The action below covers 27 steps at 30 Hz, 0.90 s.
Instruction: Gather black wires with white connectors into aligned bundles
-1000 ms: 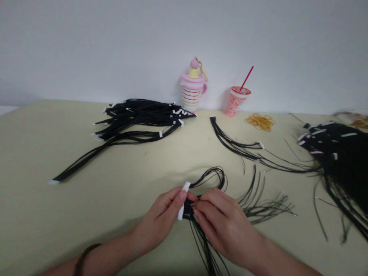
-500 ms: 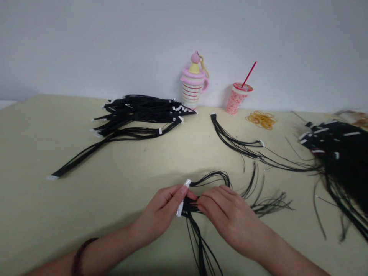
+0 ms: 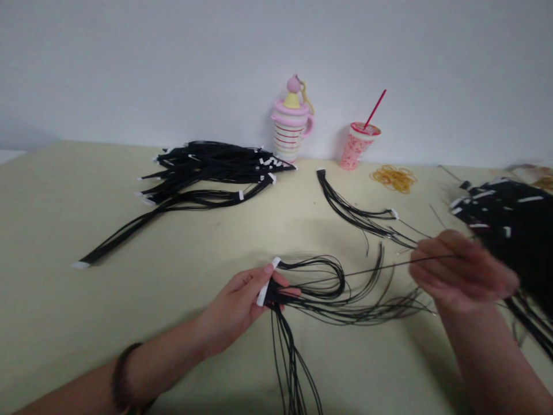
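My left hand point(image 3: 242, 302) pinches a white connector strip point(image 3: 264, 287) with a fan of thin black wires point(image 3: 319, 288) running out of it, some looping right, some trailing toward the table's near edge. My right hand point(image 3: 460, 271) is out to the right, blurred, with its fingers closed on a single black wire point(image 3: 380, 268) stretched taut from the strip. Both hands hover just above the pale yellow table point(image 3: 207, 248).
A stack of black wire bundles with white tips point(image 3: 207, 173) lies at back left. A big heap of black wires point(image 3: 514, 230) fills the right side. A loose bundle point(image 3: 358, 216), yellow rubber bands point(image 3: 393, 177), a pink-lidded cup point(image 3: 290, 124) and a straw cup point(image 3: 358, 145) stand by the wall.
My right hand left the strip and swept right, drawing one wire out straight. My left hand stayed put, still holding the strip.
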Each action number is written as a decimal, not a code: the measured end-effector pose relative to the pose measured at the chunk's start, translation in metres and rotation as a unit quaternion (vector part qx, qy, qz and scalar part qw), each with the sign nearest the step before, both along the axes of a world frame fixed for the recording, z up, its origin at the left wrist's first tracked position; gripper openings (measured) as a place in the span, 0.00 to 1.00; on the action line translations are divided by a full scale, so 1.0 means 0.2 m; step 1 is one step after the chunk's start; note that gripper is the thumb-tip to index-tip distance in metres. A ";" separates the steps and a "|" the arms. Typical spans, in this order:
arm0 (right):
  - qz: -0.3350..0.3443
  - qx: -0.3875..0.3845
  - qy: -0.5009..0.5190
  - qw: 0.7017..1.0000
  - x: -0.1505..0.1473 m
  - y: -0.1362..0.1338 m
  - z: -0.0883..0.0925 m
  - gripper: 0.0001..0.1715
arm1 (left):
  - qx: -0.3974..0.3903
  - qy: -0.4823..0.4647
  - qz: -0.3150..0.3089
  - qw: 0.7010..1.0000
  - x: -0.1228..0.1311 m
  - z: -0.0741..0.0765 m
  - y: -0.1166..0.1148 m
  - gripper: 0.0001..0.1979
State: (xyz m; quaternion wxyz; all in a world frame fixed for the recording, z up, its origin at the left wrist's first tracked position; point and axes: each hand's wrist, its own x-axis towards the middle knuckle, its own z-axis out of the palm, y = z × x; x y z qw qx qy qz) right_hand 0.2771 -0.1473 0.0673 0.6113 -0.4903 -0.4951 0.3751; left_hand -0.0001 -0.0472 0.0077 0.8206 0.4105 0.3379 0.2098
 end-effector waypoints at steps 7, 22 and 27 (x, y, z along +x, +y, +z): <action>-0.364 0.030 -0.109 0.924 0.13 0.04 0.02 0.30 | 0.046 0.025 -0.022 0.998 0.01 0.06 -0.01 0.14; 0.013 -0.143 0.177 0.974 -0.09 0.13 -0.04 0.09 | 0.038 0.014 -0.018 0.999 0.01 0.06 -0.01 0.15; 0.155 -0.322 0.119 0.926 -0.25 0.12 -0.08 0.11 | 0.040 -0.003 -0.021 0.999 0.01 0.02 -0.01 0.15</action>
